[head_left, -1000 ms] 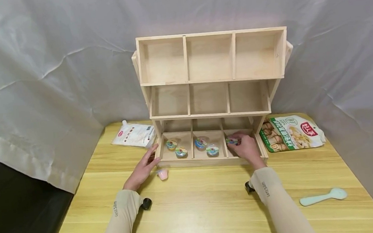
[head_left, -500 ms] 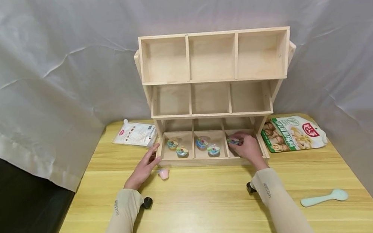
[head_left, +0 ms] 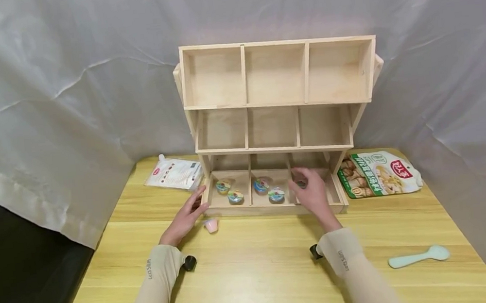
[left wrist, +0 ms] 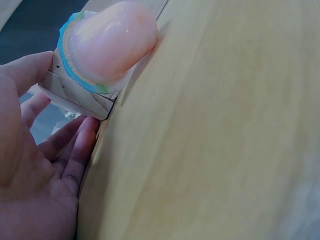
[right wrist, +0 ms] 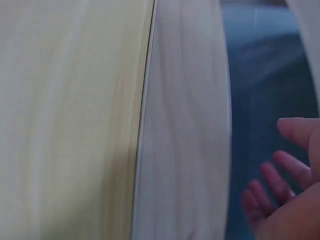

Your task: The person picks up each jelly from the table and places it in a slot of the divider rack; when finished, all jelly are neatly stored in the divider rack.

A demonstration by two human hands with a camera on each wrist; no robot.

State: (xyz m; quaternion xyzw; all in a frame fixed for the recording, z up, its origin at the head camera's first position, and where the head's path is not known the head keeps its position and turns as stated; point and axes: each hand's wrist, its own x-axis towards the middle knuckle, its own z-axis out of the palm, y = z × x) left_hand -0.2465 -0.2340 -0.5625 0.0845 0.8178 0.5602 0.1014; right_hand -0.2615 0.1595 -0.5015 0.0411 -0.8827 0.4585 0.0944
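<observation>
My left hand (head_left: 182, 222) rests at the front left corner of the wooden shelf rack (head_left: 277, 210), its fingers touching the side and front. Just in front of that corner lies a pink jelly cup (head_left: 211, 225), seen large in the left wrist view with a blue-edged lid. Over the bottom right compartment is my right hand (head_left: 313, 193), fingers spread and holding nothing in the right wrist view. Partly hidden beneath it is a jelly cup (head_left: 302, 184). Two jelly cups, one of them yellowish (head_left: 223, 187), lie in the bottom left compartment; two more, one blue (head_left: 261, 185), lie in the middle one.
A white spouted pouch (head_left: 175, 173) lies left of the rack. To the right lies a green and white food packet (head_left: 379, 173). A pale green spoon (head_left: 419, 256) is on the wooden table (head_left: 255, 277) at the right. Grey cloth (head_left: 68, 114) hangs behind.
My right hand has let go of the jelly cup in the bottom right compartment and shifted slightly left, its fingers parting. My left hand stays at the rack's corner.
</observation>
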